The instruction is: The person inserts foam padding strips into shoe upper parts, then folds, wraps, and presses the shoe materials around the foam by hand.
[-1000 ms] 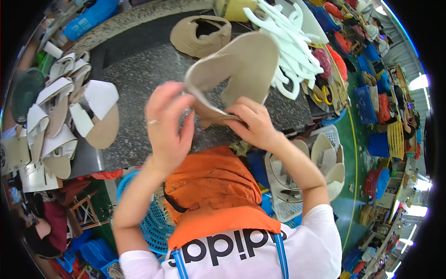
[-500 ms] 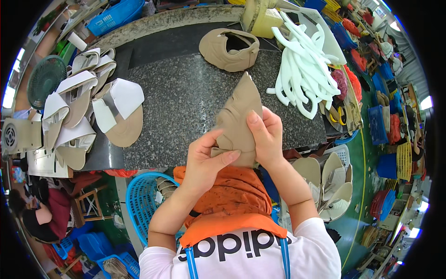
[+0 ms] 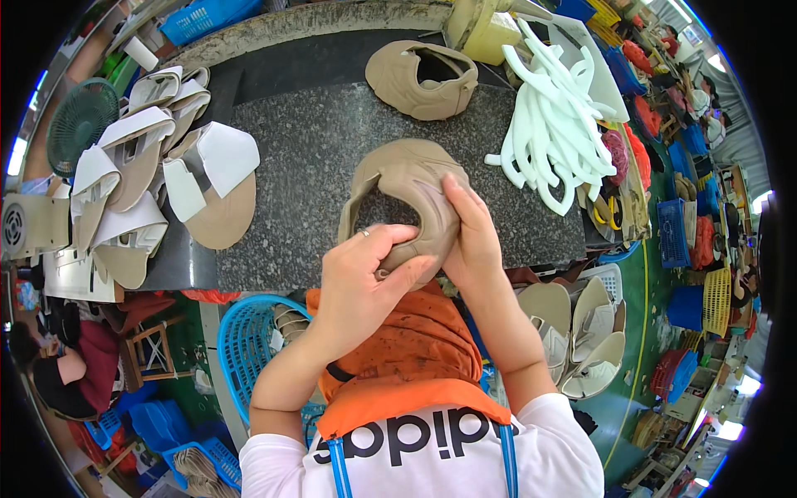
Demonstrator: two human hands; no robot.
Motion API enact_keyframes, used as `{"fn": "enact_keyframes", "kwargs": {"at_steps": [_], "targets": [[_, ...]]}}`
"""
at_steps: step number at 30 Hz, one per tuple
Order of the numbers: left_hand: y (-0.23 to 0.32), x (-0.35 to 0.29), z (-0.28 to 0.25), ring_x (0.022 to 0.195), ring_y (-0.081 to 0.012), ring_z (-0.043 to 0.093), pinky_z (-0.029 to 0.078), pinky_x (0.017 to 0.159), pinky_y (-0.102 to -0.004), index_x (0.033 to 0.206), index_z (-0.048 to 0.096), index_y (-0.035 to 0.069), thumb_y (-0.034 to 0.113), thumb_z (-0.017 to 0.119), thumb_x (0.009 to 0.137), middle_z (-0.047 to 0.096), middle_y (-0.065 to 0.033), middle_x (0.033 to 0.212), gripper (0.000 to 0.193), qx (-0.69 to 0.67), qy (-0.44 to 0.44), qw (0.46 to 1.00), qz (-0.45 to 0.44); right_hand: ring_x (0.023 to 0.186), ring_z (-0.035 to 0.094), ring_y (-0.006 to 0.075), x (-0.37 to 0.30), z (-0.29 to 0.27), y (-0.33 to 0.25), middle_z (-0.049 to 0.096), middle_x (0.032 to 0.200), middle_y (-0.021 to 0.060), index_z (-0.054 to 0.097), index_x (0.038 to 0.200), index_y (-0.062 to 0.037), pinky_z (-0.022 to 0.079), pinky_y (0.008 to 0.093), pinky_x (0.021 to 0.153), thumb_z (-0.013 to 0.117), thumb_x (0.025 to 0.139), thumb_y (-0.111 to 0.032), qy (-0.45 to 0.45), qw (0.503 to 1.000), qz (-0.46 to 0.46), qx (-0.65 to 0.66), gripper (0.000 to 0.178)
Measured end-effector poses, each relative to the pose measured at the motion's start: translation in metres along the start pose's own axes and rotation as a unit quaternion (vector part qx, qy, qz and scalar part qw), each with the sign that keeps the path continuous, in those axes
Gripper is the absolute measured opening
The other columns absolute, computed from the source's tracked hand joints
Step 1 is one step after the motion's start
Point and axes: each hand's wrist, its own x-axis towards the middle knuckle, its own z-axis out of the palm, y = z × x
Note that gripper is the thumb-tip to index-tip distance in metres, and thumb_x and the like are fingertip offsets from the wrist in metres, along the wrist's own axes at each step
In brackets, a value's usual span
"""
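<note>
Both hands hold a tan cap (image 3: 413, 159) in front of me, over the near edge of the dark speckled worktop (image 3: 307, 166). Its dark back opening faces left, and the seamed crown is turned up. My left hand (image 3: 365, 278) is closed on the lower rim of that opening, thumb outside and fingers at the edge. On the right side, my right hand (image 3: 473, 236) grips the crown; some of its fingers are hidden underneath. A second tan cap (image 3: 407, 87) lies beyond, at the back of the worktop.
Tan visors with white panels (image 3: 216, 187) lie at the left, beside a green fan (image 3: 83, 124). White curved foam strips (image 3: 548, 124) pile up at the right, near yellow-handled scissors (image 3: 614, 212). A blue basket (image 3: 241, 344) stands below the near edge; more cap pieces (image 3: 594, 332) sit lower right.
The held cap has been turned from a folded side view to show its rounded crown and back opening. My right hand has shifted slightly lower along it; both hands keep their grip.
</note>
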Motion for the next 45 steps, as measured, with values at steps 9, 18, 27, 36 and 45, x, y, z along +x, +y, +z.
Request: {"fn": "enact_keyframes", "kwargs": {"at_steps": [9, 18, 27, 36, 45], "targets": [[0.008, -0.009, -0.036, 0.071, -0.0223, 0.057, 0.046, 0.064, -0.0319, 0.09, 0.065, 0.007, 0.01, 0.074, 0.069, 0.06, -0.004, 0.078, 0.023, 0.221, -0.167, 0.954, 0.115, 0.076, 0.052, 0.0092, 0.011, -0.06, -0.012, 0.06, 0.095, 0.0056, 0.058, 0.104, -0.0002, 0.042, 0.0221, 0.066, 0.055, 0.094, -0.013, 0.15, 0.833, -0.298, -0.441, 0.017], [0.014, -0.008, -0.033, 0.072, -0.0269, 0.053, 0.042, 0.065, -0.0355, 0.085, 0.066, 0.007, 0.01, 0.073, 0.07, 0.06, -0.0065, 0.078, 0.018, 0.219, -0.047, 0.97, 0.097, 0.066, 0.052, 0.0259, 0.029, 0.021, -0.009, 0.049, 0.067, 0.0069, 0.056, 0.066, -0.0053, 0.042, 0.0394, 0.067, 0.061, 0.082, -0.015, -0.378, 0.594, -0.413, -0.578, 0.02], [0.019, -0.018, -0.011, 0.051, -0.0263, 0.047, 0.035, 0.053, -0.0367, 0.059, 0.046, 0.007, 0.009, 0.071, 0.071, 0.051, -0.0072, 0.06, 0.028, 0.182, -0.054, 0.977, 0.097, 0.041, 0.046, 0.0266, 0.039, 0.015, 0.005, 0.043, 0.052, 0.0073, 0.05, 0.05, -0.007, 0.036, 0.0366, 0.038, 0.06, 0.085, -0.022, -0.278, 0.646, -0.481, -0.523, 0.04], [0.004, -0.017, -0.017, 0.068, -0.0246, 0.051, 0.036, 0.066, -0.0346, 0.082, 0.058, 0.004, 0.008, 0.072, 0.071, 0.053, -0.0062, 0.073, 0.018, 0.234, -0.048, 0.961, 0.136, 0.058, 0.052, 0.0244, 0.045, 0.005, -0.012, 0.053, 0.071, 0.0088, 0.06, 0.073, -0.0018, 0.041, 0.0337, 0.051, 0.06, 0.081, -0.011, -0.274, 0.65, -0.541, -0.457, 0.013], [0.008, -0.026, -0.01, 0.075, -0.0228, 0.053, 0.039, 0.072, -0.0316, 0.086, 0.063, 0.006, 0.006, 0.075, 0.07, 0.059, -0.0052, 0.079, 0.02, 0.056, 0.028, 0.998, -0.003, 0.077, 0.061, 0.0174, -0.038, -0.059, -0.01, 0.065, 0.088, 0.0059, 0.064, 0.095, 0.0009, 0.049, 0.031, 0.068, 0.061, 0.089, -0.015, -0.079, 0.967, -0.047, -0.238, 0.018]]}}
